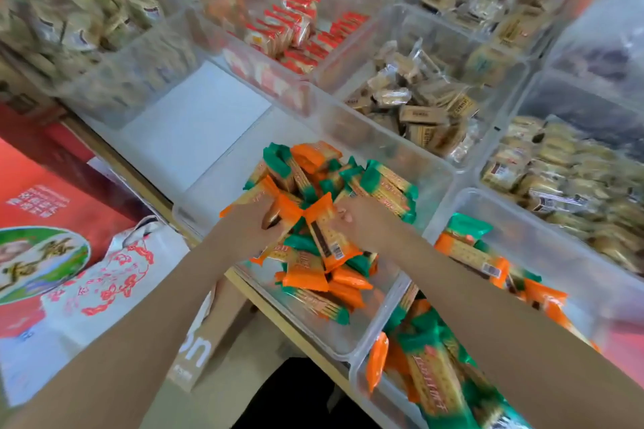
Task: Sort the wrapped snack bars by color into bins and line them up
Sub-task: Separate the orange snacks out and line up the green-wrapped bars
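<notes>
Orange-wrapped snack bars (278,211) heaped with green ones mid clear plastic bin (414,164), toward its near edge. Left hand (252,228) curled round several orange bars; right hand (362,225) pinching one orange-ended bar (329,240), just beside.

White bag (104,275) with red print beside red poster (41,198), lower left.

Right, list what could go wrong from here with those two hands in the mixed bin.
1. The left hand grips several orange bars at once; one may slip back into the mixed pile.
2. Green and orange wrappers overlap tightly there, so a green bar could be dragged along with the orange ones.
3. The right hand holds an orange bar over the heap; the neighbouring bin is mixed too, inviting a wrong drop.
</notes>
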